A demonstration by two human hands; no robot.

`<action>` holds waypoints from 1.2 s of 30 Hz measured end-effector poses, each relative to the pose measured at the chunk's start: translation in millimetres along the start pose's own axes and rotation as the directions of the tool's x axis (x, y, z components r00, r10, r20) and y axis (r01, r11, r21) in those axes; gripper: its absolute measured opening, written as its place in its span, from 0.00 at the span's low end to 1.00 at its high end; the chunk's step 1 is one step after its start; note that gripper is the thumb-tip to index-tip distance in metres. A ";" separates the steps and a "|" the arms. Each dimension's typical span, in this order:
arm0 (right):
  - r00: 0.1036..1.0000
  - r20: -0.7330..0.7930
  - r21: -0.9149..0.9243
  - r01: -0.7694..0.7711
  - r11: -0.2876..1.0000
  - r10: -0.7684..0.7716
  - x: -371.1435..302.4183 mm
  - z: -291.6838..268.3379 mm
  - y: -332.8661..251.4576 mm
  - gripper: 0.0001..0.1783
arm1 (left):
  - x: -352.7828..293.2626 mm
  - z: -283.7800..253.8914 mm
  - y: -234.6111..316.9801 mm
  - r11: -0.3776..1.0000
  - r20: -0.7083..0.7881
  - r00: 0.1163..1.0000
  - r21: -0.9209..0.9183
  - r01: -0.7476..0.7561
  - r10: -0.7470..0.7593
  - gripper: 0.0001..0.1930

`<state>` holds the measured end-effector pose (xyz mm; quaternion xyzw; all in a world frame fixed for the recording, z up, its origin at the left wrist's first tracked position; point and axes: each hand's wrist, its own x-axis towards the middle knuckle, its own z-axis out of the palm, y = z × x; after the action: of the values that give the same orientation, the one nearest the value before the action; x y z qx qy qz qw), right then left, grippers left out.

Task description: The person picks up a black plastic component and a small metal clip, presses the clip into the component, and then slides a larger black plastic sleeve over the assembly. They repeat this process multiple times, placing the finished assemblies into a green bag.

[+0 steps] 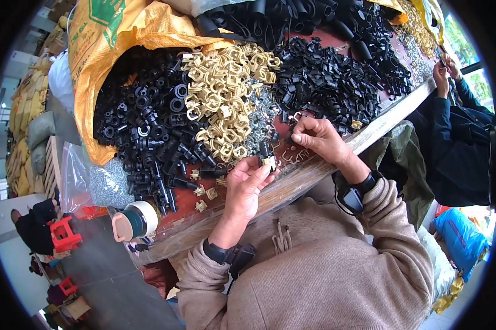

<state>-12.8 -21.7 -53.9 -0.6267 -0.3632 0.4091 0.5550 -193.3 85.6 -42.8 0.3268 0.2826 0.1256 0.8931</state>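
Observation:
My left hand [243, 186] is closed, thumb against fingers, round a small cream plastic part [268, 163] with a short black cylinder [265, 148] standing up from it. To its right, my right hand [320, 141] is in a pinch above the red tabletop [293, 149]; whatever its fingertips hold is too small or hidden to make out. Behind my left hand lies a heap of cream ring-shaped plastic parts [226, 99]. Small metal pieces [257, 118] are strewn between that heap and a pile of small black parts [327, 82] beyond my right hand.
Black tubular fittings [149, 129] spill from an orange woven sack [86, 66] on the left. Near them are a clear bag of screws [107, 181] and a cup-like container [140, 220]. A wooden edge [292, 179] borders the table. Another person's hands [443, 74] are at the far right.

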 end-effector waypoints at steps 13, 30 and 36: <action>0.959 0.280 0.443 -0.097 0.891 -0.035 -18.2 22.5 -18.6 0.09 | -9.1 6.7 -0.6 0.999 0.082 0.996 0.003 0.034 -0.034 0.12; 0.780 -0.024 -0.437 0.554 0.708 -0.625 -44.3 43.0 -29.1 0.11 | -22.8 14.7 -7.0 0.986 0.087 0.983 -0.025 0.164 -0.161 0.12; 0.684 -0.026 -0.533 0.607 0.589 -0.729 -46.5 40.1 -22.7 0.13 | -22.7 22.4 -10.7 0.998 0.146 0.988 -0.012 0.060 -0.058 0.13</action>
<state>-68.2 -45.2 -28.2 -0.6045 -0.5923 -0.0156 0.5325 -198.1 56.8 -26.2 0.3193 0.2251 0.0772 0.9173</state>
